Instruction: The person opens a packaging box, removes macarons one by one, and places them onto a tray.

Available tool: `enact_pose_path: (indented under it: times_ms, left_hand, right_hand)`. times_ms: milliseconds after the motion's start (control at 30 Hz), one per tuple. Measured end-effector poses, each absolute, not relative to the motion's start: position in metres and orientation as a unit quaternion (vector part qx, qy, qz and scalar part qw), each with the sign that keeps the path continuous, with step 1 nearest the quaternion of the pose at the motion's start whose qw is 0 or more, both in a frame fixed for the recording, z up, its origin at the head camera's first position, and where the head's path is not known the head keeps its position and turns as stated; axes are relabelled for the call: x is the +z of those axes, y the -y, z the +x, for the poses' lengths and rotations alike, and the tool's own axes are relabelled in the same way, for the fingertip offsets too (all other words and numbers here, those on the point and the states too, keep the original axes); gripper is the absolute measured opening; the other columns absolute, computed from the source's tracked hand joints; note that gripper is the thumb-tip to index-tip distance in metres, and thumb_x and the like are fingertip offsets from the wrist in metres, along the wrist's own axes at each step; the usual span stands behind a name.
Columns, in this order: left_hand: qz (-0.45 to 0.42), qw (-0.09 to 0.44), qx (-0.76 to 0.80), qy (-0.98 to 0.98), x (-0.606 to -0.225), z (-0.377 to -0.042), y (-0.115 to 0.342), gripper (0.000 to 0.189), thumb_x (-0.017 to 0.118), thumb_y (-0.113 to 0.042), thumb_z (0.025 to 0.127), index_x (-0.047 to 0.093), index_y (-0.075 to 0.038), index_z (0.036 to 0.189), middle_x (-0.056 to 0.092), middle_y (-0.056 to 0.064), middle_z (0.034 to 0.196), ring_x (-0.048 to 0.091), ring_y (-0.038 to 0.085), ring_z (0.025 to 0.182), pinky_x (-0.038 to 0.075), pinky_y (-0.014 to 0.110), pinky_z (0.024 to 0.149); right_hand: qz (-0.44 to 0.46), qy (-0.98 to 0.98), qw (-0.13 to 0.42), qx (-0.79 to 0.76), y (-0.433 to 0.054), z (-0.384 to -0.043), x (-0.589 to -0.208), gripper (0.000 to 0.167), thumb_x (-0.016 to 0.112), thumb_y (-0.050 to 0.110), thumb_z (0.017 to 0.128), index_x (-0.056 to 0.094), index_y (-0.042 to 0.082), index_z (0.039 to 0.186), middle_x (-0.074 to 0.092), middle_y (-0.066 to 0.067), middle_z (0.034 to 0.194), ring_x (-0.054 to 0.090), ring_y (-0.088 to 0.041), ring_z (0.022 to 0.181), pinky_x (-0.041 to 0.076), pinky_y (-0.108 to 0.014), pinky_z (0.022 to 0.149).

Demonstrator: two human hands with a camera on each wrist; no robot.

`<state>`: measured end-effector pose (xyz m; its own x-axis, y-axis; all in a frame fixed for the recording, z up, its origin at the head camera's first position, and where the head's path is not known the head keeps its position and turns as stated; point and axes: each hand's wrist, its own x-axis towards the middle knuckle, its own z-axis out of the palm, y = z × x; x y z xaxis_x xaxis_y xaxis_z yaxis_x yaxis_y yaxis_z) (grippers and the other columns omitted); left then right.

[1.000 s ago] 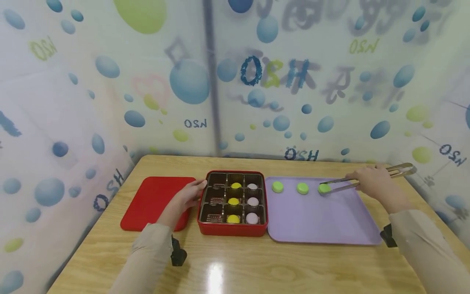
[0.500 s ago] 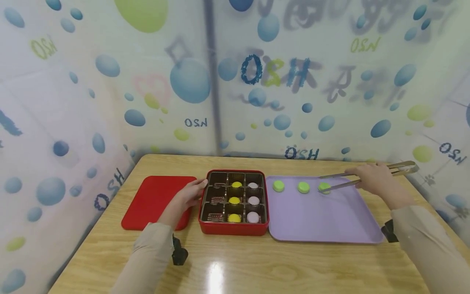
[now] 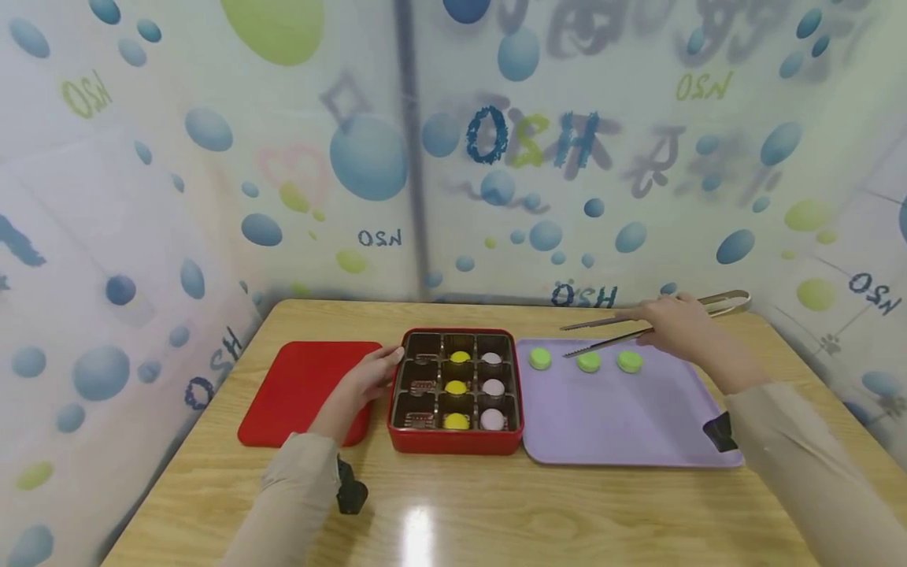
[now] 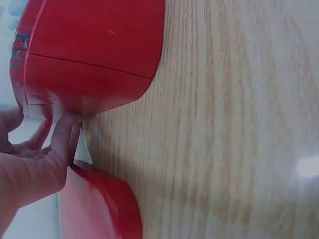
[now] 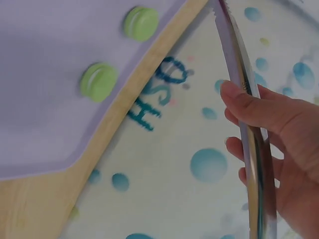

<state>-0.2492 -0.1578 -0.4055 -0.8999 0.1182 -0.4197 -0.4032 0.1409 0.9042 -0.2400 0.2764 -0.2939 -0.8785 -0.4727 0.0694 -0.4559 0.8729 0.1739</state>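
Note:
My left hand (image 3: pixel 368 374) touches the left side of a red box (image 3: pixel 453 443) with its fingertips; the left wrist view shows these fingers (image 4: pixel 62 132) against the box wall. In the box's dark divided insert, yellow macarons (image 3: pixel 457 388) fill the middle column and pale pink macarons (image 3: pixel 493 388) the right column. The left column shows bare insert. My right hand (image 3: pixel 683 327) grips metal tongs (image 5: pixel 254 149). Their arms stand apart, with nothing between the tips, over the far edge of a lilac tray (image 3: pixel 623 425). Three green macarons (image 3: pixel 629 361) lie in a row on that tray.
A red lid (image 3: pixel 301 386) lies flat on the wooden table (image 3: pixel 482 512), left of the box and partly behind my left forearm. The tray stands close against the box's right side. A patterned curtain (image 3: pixel 510 197) hangs behind the table.
My right hand has moved left with the tongs, whose tips went from around the rightmost green macaron to spread above the tray's far edge. That macaron stays put. The left hand stays at the box.

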Motion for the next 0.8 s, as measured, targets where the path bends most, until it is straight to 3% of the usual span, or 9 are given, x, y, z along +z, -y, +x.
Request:
enact_pose_path:
  times_ms: [233, 467, 800]
  left_hand:
    - [-0.091, 0.192, 0.651, -0.729, -0.406, -0.248, 0.157, 0.054, 0.037, -0.031, 0.099, 0.022, -0.004, 0.144, 0.039, 0.024, 0.139, 0.036, 0.034, 0.131, 0.037, 0.049, 0.102]
    - [-0.092, 0.185, 0.652, -0.729, -0.409, -0.247, 0.158, 0.052, 0.036, -0.028, 0.099, 0.024, -0.003, 0.143, 0.040, 0.025, 0.137, 0.037, 0.034, 0.129, 0.037, 0.050, 0.102]
    - [-0.095, 0.180, 0.653, -0.729, -0.408, -0.248, 0.157, 0.052, 0.038, -0.029, 0.098, 0.026, -0.005, 0.143, 0.044, 0.023, 0.135, 0.040, 0.034, 0.127, 0.039, 0.049, 0.100]
  right_hand:
    - [0.275, 0.955, 0.079, -0.081, -0.233, -0.246, -0.287, 0.046, 0.076, 0.017, 0.072, 0.064, 0.019, 0.116, 0.069, -0.007, 0.102, 0.060, -0.029, 0.083, 0.045, -0.049, 0.073]
    - [0.315, 0.940, 0.101, -0.088, -0.192, -0.256, -0.288, 0.044, 0.076, 0.018, 0.072, 0.065, 0.021, 0.114, 0.070, -0.003, 0.102, 0.058, -0.025, 0.078, 0.041, -0.037, 0.065]
    - [0.364, 0.914, 0.134, -0.116, -0.143, -0.269, -0.285, 0.043, 0.076, 0.019, 0.072, 0.065, 0.025, 0.113, 0.070, 0.001, 0.103, 0.054, -0.022, 0.072, 0.035, -0.031, 0.062]
